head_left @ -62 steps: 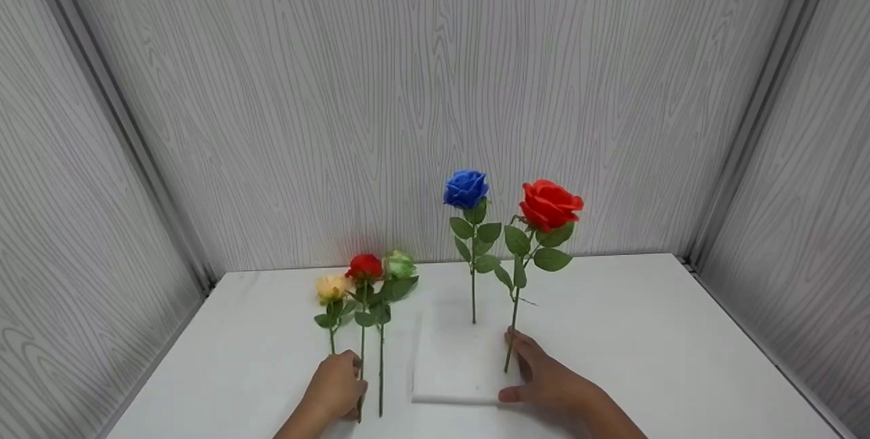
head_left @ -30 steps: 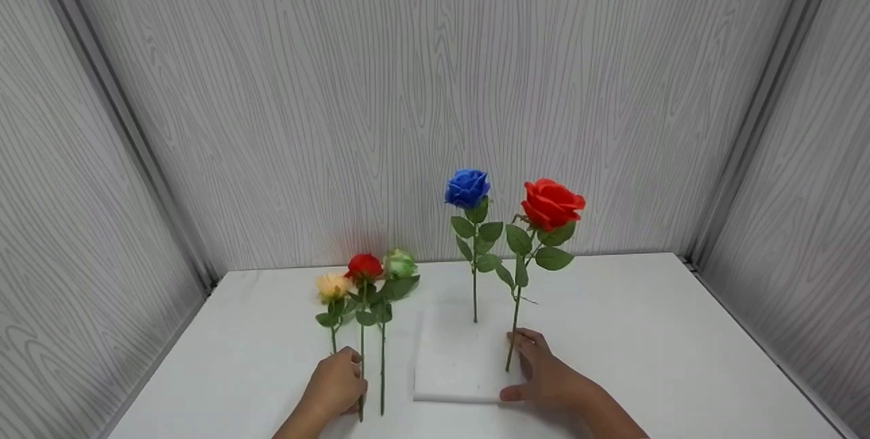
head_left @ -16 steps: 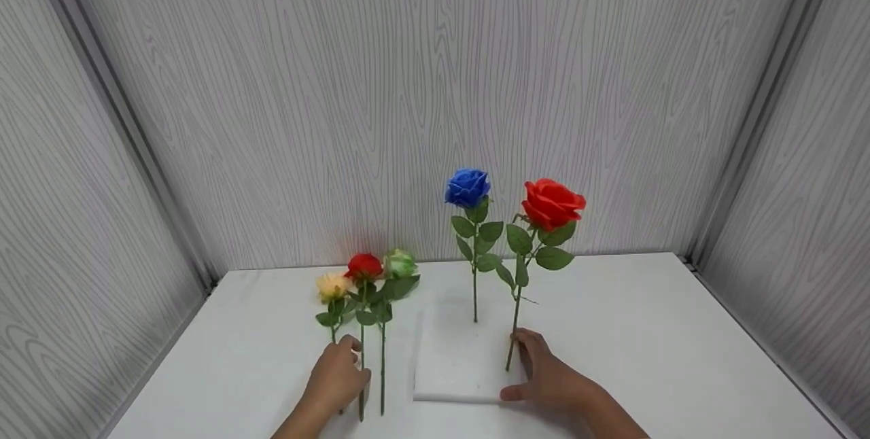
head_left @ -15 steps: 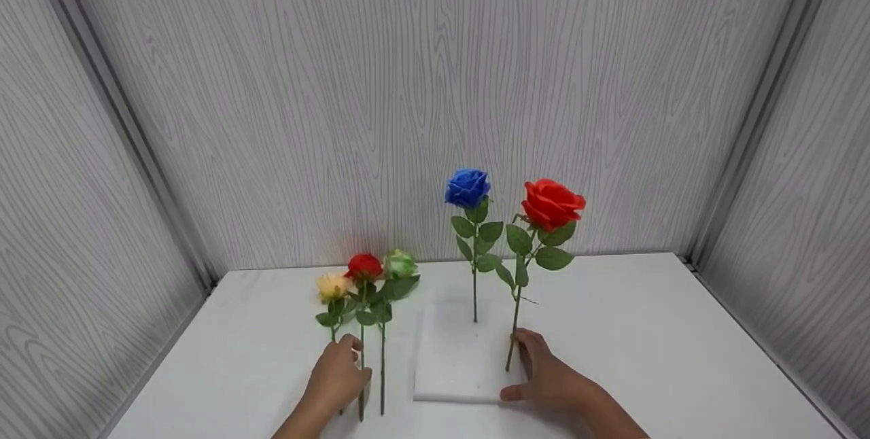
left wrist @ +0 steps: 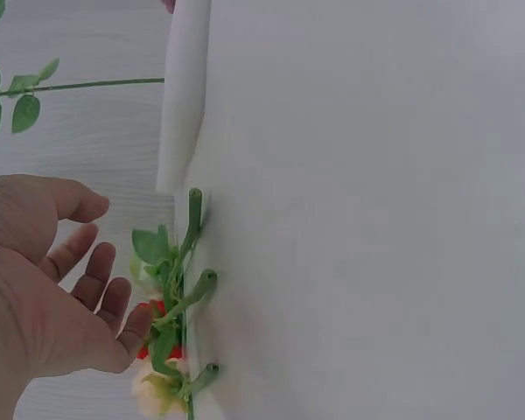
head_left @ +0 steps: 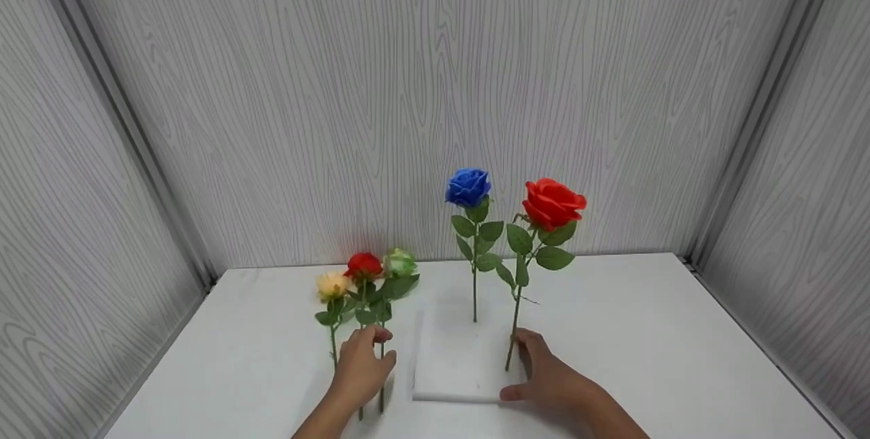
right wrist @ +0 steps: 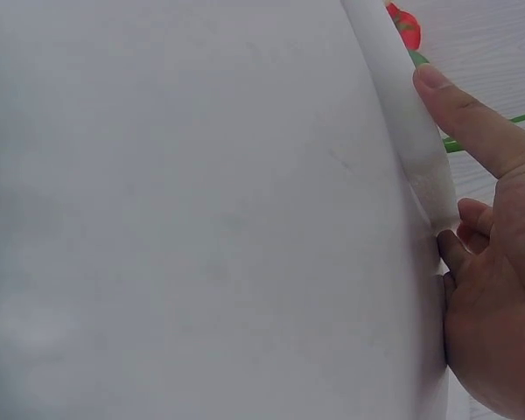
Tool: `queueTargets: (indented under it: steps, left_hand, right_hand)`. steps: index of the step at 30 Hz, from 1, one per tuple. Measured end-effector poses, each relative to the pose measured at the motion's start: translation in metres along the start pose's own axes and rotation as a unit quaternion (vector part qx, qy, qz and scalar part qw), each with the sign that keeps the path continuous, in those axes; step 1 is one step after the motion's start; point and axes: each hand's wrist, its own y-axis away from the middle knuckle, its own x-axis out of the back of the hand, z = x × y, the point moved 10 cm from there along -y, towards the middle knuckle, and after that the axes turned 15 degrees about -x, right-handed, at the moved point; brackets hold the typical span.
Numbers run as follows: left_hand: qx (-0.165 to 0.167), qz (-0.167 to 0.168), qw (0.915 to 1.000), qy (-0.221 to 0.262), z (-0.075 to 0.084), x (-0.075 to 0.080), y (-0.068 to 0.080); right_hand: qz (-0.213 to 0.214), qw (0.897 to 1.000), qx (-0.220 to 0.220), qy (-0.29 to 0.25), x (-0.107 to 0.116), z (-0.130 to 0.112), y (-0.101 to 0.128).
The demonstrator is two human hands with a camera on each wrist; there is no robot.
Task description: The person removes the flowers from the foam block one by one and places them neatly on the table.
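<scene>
While the left hand (head_left: 360,374) hovered in the lower centre of the head view, its fingers (left wrist: 87,267) were spread and relaxed and grasped nothing, as the left wrist view showed. This hand was over the stems of three small roses lying on the white surface (head_left: 646,330): a yellow rose (head_left: 332,285), a small red rose (head_left: 363,266) and a green rose (head_left: 400,263), side by side left of the middle. Whether the fingers touched a stem, I cannot tell.

Just right of these flowers lay a white foam block (head_left: 455,364), flat on the surface. Two long roses stood upright in it: a blue rose (head_left: 467,187) at the far part of the block and a large red rose (head_left: 552,204) at its right part, slightly tilted.

At the right edge of the block rested the right hand (head_left: 550,378). Its thumb lay against the near corner and its straight fingers (right wrist: 472,131) pressed on the side of the foam, close beside the stem of the large red rose; they grasped nothing.

Grey wood-pattern walls (head_left: 435,99) closed the surface at the back and on both sides.
</scene>
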Motion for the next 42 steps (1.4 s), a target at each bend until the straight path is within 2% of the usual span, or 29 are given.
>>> queueTargets:
  steps: [7,12,16,20,23,27,30,38,42]
  left_hand:
    - [-0.028,0.008,0.9987,0.042,0.021,-0.025,-0.001]
    - [-0.050,-0.002,0.9978,0.045,0.040,-0.051,-0.001]
    - [-0.058,-0.006,0.9976,0.039,0.055,-0.064,-0.002]
    - [-0.062,-0.017,0.9964,0.055,0.070,-0.074,-0.003]
    - [-0.068,-0.030,0.9939,0.081,0.080,-0.083,-0.005]
    - [-0.068,-0.058,0.9884,0.123,0.089,-0.101,-0.008]
    - [-0.066,-0.076,0.9847,0.143,0.096,-0.114,-0.011]
    - [-0.055,-0.097,0.9775,0.179,0.106,-0.133,-0.018]
    - [-0.060,-0.102,0.9750,0.188,0.111,-0.139,-0.017]
  right_hand:
    - [0.000,1.000,0.009,0.005,-0.001,-0.002,-0.003]
    - [0.005,1.000,0.004,0.011,0.000,0.001,-0.003]
    - [0.012,1.000,-0.002,0.020,0.001,0.001,-0.001]
    - [0.015,1.000,-0.008,0.021,0.002,0.000,0.000]
    - [0.010,1.000,0.012,0.016,0.002,-0.005,0.002]
    - [-0.004,0.999,0.053,0.008,0.002,-0.013,0.007]
    - [-0.009,0.998,0.061,0.009,0.002,-0.014,0.007]
    - [0.002,0.999,0.037,0.016,0.001,-0.011,0.004]
    - [-0.002,0.998,0.055,0.014,0.001,-0.013,0.006]
